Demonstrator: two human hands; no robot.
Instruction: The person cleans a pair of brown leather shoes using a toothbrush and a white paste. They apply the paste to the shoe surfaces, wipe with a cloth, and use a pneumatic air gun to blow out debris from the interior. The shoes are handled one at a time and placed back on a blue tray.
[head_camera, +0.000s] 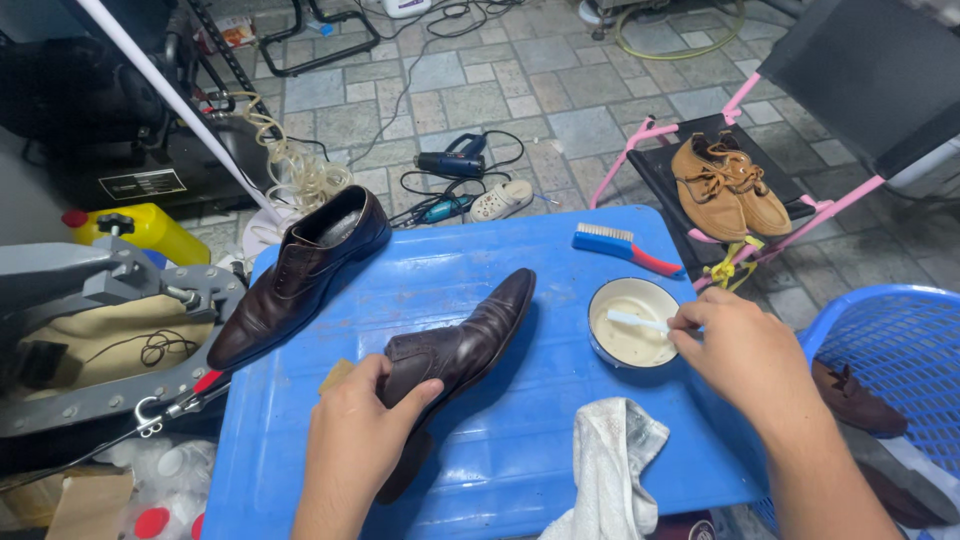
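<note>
Brown dress shoe (462, 345) gripped at the heel by left hand (362, 428) on blue table (440, 290) — right hand (738, 350) pinches white brush (636, 321) in cream-filled bowl (632, 322).

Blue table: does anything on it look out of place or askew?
One thing. The second dark shoe lies at the back left corner of the blue table, its toe sticking out past the edge. The shoe in the left hand, the bowl, cloth and brush look normal.

Two dark shoes (400, 300), two tan (728, 187)
</note>
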